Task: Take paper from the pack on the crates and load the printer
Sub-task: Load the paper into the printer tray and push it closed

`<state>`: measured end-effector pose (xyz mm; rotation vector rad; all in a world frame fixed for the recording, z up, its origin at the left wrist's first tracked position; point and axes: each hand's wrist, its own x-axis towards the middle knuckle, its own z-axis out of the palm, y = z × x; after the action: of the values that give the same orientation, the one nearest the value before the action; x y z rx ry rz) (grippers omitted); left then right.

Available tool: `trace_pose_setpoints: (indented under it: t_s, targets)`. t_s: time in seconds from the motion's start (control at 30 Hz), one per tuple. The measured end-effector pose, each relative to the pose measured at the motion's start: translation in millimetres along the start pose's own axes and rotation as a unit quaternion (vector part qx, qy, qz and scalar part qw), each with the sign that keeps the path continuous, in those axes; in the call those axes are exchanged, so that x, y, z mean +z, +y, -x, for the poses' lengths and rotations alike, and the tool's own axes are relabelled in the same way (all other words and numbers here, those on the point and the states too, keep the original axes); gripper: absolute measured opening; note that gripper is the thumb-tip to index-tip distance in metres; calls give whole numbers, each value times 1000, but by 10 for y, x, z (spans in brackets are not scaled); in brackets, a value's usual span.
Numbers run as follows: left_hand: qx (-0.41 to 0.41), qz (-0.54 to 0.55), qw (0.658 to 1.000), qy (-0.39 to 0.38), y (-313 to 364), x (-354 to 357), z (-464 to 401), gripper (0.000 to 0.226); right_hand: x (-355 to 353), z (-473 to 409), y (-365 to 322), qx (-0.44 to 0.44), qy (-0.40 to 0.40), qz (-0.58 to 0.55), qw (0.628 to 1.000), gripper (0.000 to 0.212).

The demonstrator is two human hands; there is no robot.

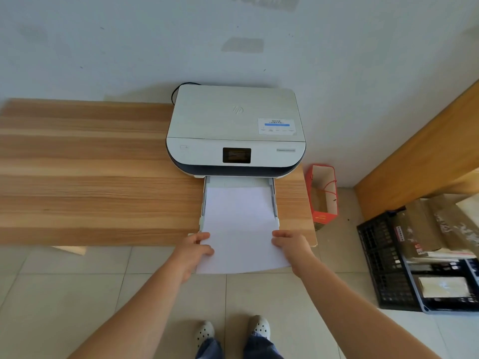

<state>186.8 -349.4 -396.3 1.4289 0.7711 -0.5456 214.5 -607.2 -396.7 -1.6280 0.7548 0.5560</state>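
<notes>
Paper [239, 229] half into tray [275, 203] at printer's [234, 130] 6 o'clock, left hand [193, 251] and right hand [293, 246] pinching its near corners; pushing home remains.

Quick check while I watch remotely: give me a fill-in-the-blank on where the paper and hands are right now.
1. The paper is held by ____ hands, the left hand and the right hand.
2. Its far end lies in the printer's pulled-out ____.
3. The printer stands on a ____ table.
4. The red paper bag stands to the ____ of the table.

Missing words: both; tray; wooden; right
</notes>
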Motion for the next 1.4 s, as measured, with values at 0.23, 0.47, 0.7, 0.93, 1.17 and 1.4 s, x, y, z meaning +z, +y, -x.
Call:
trace_pose_setpoints:
  t_s: [0.23, 0.47, 0.7, 0.93, 1.17, 1.4]
  targets:
    - [-26, 17, 999, 27, -65, 38, -106, 49, 2, -72, 93, 23, 4, 16, 1000, 21]
    - [-10, -19, 999, 42, -3, 95, -130, 49, 22, -117, 92, 24, 8, 19, 999, 26]
    - [18, -29, 996, 79, 140, 118, -239, 50, 72, -221, 18, 4, 20, 12, 1000, 30]
    - [-6, 15, 994, 110, 302, 118, -457, 23, 178, -364, -193, 21, 20, 0, 1000, 31]
    - [10, -6, 988, 152, 404, 146, -636, 26, 236, -604, -363, 24, 23, 14, 999, 33]
    - [33, -45, 987, 151, 495, 122, -806, 31, 262, -775, -503, -48, -5, 62, 997, 37]
